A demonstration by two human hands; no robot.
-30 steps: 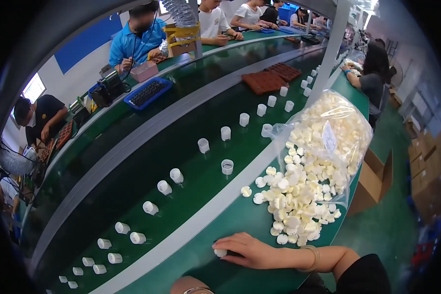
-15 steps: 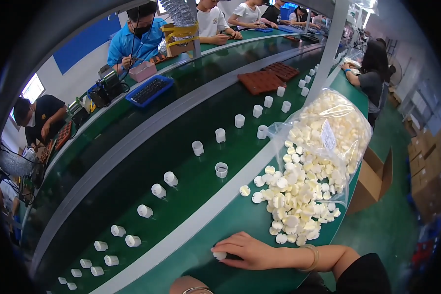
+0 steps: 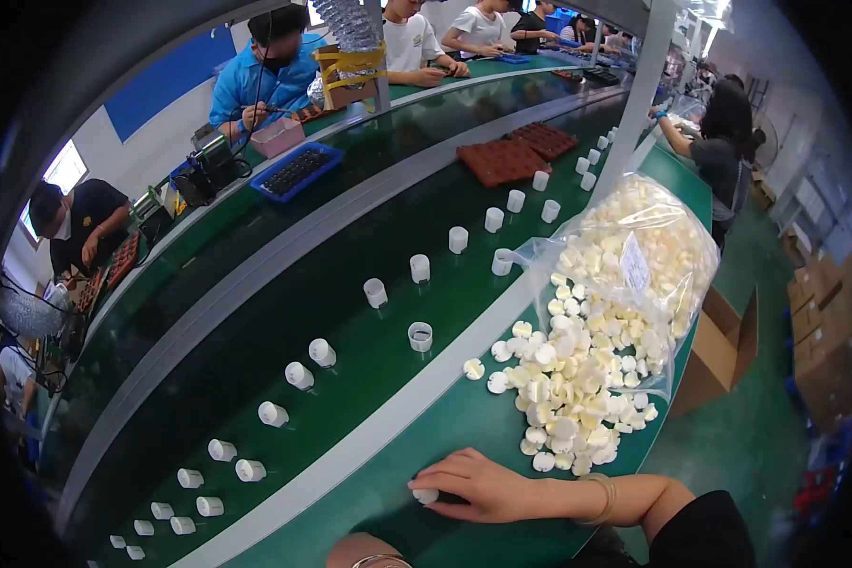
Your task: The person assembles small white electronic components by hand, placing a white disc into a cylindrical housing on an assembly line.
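My right hand (image 3: 478, 488) rests low over the green bench top, fingers curled around a small white round cap (image 3: 426, 495). The fingers cover most of that cap. At the bottom edge, part of my left hand or wrist (image 3: 352, 547) shows beside a bracelet; its fingers are hidden. Beyond my right hand lies a heap of cream-white round discs (image 3: 568, 398), spilling from a clear plastic bag (image 3: 667, 256). Two discs sit slightly apart at the heap's left side.
Several white cylindrical caps (image 3: 273, 414) stand in loose rows on the green conveyor belt (image 3: 350, 426); one open-topped cap (image 3: 420, 336) is among them. Farther along are red-brown trays (image 3: 492, 163) and a blue tray (image 3: 296, 172). A cardboard box (image 3: 719, 350) stands right of the bench. People work across the belt.
The caps on the belt have shifted slightly toward the lower left. My right hand keeps its place with the cap. A co-worker at the far right has stretched an arm farther forward.
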